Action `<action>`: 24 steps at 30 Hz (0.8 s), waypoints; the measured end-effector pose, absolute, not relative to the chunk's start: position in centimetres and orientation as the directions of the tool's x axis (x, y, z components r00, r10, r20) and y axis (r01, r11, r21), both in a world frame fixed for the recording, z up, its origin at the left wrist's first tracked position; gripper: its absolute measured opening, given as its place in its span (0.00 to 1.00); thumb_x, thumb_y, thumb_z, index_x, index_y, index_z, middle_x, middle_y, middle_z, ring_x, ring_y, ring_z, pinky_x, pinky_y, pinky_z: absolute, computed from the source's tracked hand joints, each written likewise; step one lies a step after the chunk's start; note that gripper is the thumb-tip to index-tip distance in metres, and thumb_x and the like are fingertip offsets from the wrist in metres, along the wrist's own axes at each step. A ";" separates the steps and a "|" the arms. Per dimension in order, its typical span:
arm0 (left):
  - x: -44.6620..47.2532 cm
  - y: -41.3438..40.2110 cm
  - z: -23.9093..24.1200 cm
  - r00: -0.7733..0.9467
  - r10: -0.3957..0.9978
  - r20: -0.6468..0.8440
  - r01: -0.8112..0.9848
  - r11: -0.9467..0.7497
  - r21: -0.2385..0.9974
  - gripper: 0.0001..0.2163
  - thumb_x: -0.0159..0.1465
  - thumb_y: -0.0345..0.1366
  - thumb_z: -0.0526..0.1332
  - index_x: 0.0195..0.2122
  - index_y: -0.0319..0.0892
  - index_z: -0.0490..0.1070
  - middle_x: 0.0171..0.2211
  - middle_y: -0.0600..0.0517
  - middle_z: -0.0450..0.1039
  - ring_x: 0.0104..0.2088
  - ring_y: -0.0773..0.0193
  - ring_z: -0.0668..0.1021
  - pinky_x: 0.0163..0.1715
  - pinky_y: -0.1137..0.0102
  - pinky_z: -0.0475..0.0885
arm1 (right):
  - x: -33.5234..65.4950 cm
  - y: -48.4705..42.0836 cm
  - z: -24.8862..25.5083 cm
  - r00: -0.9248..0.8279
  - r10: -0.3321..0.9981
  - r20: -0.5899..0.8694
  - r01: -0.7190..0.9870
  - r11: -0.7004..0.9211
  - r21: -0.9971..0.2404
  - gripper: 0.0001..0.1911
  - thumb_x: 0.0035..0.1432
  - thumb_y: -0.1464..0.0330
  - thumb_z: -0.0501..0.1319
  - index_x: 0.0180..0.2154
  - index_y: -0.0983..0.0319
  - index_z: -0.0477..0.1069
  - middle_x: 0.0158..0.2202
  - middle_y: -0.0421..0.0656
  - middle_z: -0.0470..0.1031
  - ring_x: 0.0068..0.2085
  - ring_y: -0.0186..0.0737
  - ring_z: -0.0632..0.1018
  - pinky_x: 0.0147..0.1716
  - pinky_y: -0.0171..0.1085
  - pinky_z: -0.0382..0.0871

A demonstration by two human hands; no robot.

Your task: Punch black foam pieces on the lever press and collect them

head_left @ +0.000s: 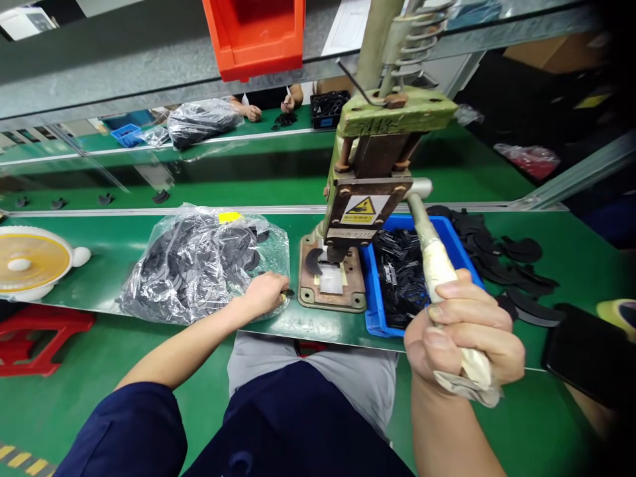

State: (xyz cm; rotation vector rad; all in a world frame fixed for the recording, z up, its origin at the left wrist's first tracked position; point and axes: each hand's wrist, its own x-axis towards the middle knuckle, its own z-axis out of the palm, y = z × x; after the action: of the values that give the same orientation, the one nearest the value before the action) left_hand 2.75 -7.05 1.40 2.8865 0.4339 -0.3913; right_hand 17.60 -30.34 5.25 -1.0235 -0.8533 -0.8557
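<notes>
My right hand [467, 331] is wrapped round the tape-covered lever [437, 265] of a green hand press [360, 199]. On the press base [355, 298] a dark curved piece [314, 261] lies under the ram, beside a pale metal plate [330, 279]. My left hand [268, 293] is closed at the right edge of a clear plastic bag [199, 265] full of black curved pieces. A small dark bit shows at its fingertips, too little to name. Right of the press stands a blue bin [373, 311] with many thin black parts.
Loose black curved pieces [519, 249] lie right of the bin. A white and yellow fan [34, 263] is at the left edge. An orange bin [261, 66] sits on the shelf above. Across the bench, another person's hands [252, 112] are near small black parts. A dark phone [589, 354] is at right.
</notes>
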 end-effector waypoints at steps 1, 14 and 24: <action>2.8 -6.7 1.4 0.917 0.310 -0.250 0.360 -0.913 0.190 0.05 0.58 0.29 0.61 0.36 0.42 0.70 0.36 0.45 0.77 0.42 0.52 0.78 0.39 0.67 0.69 | 17.6 -30.4 5.2 0.410 -0.193 0.891 0.894 0.276 -0.352 0.19 0.50 0.67 0.66 0.18 0.60 0.57 0.23 0.34 0.69 0.33 0.33 0.78 0.48 0.48 0.75; 3.7 -4.4 -0.4 0.796 0.585 -0.153 0.421 -0.354 0.835 0.14 0.48 0.34 0.68 0.22 0.42 0.59 0.19 0.62 0.58 0.22 0.73 0.60 0.24 0.75 0.53 | 17.6 -31.0 4.7 0.459 -0.134 0.879 0.871 0.265 -0.414 0.15 0.51 0.66 0.67 0.20 0.57 0.63 0.25 0.34 0.72 0.34 0.36 0.78 0.48 0.51 0.78; 5.4 -5.1 0.7 0.773 0.571 -0.275 0.176 0.224 0.959 0.27 0.39 0.35 0.78 0.40 0.37 0.75 0.26 0.56 0.75 0.25 0.71 0.73 0.29 0.75 0.66 | 17.0 -31.3 5.4 0.469 -0.066 0.881 0.856 0.280 -0.435 0.10 0.52 0.69 0.64 0.24 0.58 0.64 0.27 0.36 0.71 0.37 0.39 0.77 0.52 0.56 0.73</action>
State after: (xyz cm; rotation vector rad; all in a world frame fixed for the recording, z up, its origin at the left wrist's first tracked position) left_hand 5.42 -5.09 0.69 1.3435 0.6795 0.3042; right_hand 16.97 -31.34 5.38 -1.1165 -0.8804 -0.7393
